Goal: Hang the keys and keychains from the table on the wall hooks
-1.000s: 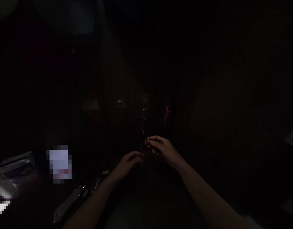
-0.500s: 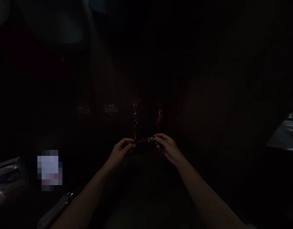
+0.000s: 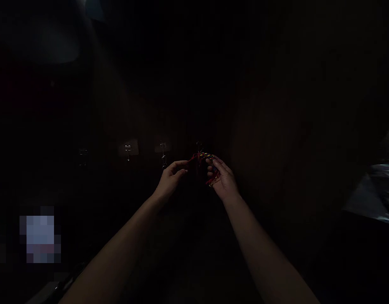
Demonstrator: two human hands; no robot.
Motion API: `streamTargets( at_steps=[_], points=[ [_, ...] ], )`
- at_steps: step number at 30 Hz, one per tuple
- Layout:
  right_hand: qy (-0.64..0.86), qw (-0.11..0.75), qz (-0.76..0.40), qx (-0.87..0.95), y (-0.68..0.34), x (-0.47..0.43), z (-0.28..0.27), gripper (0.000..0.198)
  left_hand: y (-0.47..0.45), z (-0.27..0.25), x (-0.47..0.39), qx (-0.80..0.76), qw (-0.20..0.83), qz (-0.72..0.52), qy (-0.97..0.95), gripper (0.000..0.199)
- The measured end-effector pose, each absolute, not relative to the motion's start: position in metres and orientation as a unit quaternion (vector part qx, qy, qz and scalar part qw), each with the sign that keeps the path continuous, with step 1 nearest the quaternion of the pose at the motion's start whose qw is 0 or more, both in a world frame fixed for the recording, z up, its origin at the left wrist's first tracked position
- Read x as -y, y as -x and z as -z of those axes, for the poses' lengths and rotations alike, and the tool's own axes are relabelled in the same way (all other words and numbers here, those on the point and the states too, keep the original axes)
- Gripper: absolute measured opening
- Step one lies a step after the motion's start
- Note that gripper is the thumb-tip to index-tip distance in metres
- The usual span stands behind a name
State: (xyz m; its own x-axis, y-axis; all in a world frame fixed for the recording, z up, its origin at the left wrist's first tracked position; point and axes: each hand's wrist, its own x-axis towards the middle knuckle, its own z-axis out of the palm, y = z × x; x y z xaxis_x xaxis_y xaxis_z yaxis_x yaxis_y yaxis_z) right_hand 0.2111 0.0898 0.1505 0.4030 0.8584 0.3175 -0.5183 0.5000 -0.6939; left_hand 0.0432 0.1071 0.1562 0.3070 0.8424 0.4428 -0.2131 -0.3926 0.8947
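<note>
Raised since half a second ago, the right hand [image 3: 225,179] and left hand [image 3: 169,179] have brought the cord [image 3: 206,156] up close to the level of the hooks, and more of it now shows. Right thumb and fingers are closed on the cord, which is braided in red, yellow and other colours; it bends down by the palm to a loose red end [image 3: 209,183]. From its left side a red strand [image 3: 192,158] runs to the left fingertips – I cannot tell whether they pinch it, though a gap shows between thumb and forefinger.

Just behind the cord is a hook [image 3: 199,145]. Left of the cord come a second hook [image 3: 163,145] with a chain [image 3: 164,159], then a third hook [image 3: 128,147]. Well off below-left of the cord is a pixelated patch [image 3: 40,234]; far to its right, something shiny [image 3: 367,198] – too dark to name.
</note>
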Motion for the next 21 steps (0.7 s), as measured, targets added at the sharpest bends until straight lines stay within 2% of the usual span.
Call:
streamTargets(
  at_steps=[11,21],
  points=[
    [0.239,0.836,-0.407,0.28,-0.212,-0.125,-0.149,0.022,-0.087,-0.163,-0.155,-0.232,0.431,-0.578,-0.653,0.03],
    [0.337,0.818,-0.379,0.271,-0.213,-0.147,-0.112,0.037,-0.102,-0.137,-0.163,-0.252,0.425,-0.565,-0.661,0.03]
  ],
)
